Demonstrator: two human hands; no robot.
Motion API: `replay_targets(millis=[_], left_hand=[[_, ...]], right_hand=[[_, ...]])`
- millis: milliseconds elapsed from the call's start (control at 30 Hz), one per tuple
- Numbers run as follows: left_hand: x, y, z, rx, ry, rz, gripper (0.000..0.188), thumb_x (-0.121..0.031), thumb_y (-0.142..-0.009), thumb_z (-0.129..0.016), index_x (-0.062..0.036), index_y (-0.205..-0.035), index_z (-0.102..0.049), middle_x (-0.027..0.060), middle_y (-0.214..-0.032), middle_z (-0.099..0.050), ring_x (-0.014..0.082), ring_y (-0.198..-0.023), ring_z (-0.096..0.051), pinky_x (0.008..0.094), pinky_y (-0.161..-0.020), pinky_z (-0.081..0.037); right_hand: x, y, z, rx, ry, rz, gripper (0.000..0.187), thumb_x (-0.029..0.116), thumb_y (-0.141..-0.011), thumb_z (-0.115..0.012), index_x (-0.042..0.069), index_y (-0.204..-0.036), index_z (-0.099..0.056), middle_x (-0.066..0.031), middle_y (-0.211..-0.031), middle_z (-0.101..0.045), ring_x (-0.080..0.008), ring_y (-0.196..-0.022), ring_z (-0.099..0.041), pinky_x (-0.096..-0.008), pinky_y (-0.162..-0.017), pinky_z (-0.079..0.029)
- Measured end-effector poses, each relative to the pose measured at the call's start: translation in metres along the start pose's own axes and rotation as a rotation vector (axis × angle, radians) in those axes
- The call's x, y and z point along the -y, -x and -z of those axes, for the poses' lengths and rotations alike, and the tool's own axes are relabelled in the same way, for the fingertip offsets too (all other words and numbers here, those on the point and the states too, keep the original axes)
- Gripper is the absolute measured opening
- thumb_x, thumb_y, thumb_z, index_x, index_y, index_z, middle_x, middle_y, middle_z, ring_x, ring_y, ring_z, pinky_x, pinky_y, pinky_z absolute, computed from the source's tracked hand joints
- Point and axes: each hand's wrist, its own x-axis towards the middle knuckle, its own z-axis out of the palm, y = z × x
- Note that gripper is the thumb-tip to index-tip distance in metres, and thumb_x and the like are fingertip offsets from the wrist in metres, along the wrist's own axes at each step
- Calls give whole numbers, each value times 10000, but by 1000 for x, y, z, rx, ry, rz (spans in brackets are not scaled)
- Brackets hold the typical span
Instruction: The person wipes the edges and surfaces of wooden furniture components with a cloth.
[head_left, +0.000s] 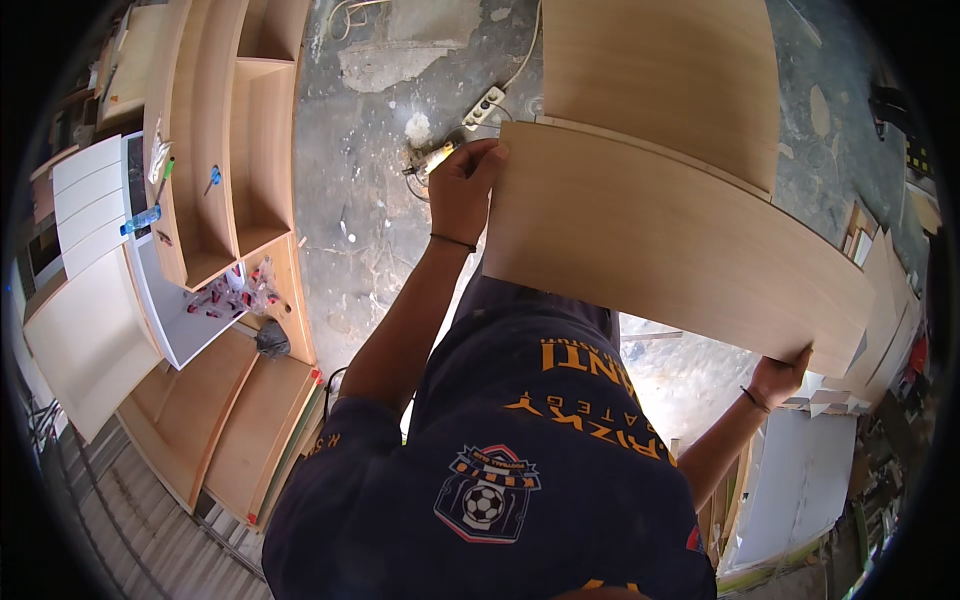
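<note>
A long light-brown wooden board [670,240] is held up across the front of my body, tilted down to the right. My left hand [463,195] grips its upper left corner, thumb over the face and fingers behind. At the lower right end, my right hand [780,380] is closed on the bottom edge, with its fingers partly hidden by the board. Just behind the held board, a larger wood panel [660,80] of the same colour reaches to the top of the view.
An open wooden cabinet [232,150] stands at the left, with plastic-bagged parts [235,292] beside it. A white power strip [484,108] and a power tool [432,160] lie on the grey floor [370,120]. Stacked boards [225,420] lean lower left; offcuts [885,310] pile at right.
</note>
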Motion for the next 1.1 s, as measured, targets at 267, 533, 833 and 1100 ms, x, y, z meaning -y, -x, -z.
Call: replay_targets(millis=[267,533,833,1100], left_hand=[[2,1,1,66,144,134,219,-165,-830,-631,21,-946,-631,8,-807,-628,30,-709,-540,177,-630,-437],[-3,1,-4,68,164,116,205,-141,-830,-636,28,-945,-628,15,-813,-630,37,-715,-544,178,-636,-438],[-4,0,-5,45,127,90,188,-136,-829,-636,27,-923,-626,19,-808,-629,40,-731,-550,183,-658,-447],[-2,0,-6,41,160,73,186,-126,-830,-634,29,-930,-613,24,-820,-626,43,-734,-549,181,-662,-446]], right_hand=[[-5,-2,2,-70,71,-11,385,217,-932,-386,-17,-1234,-432,-140,-1259,-454,-263,-1179,-410,-412,-1009,-315],[-6,-17,21,-44,54,-54,377,216,-936,-386,-17,-1227,-442,-141,-1248,-468,-255,-1166,-422,-395,-997,-323],[-7,-15,19,-87,92,-33,384,226,-938,-382,-14,-1233,-435,-138,-1257,-461,-248,-1174,-413,-391,-1002,-316],[-8,-9,11,-116,104,1,389,235,-939,-377,-7,-1237,-435,-132,-1248,-469,-245,-1174,-415,-399,-1003,-310]])
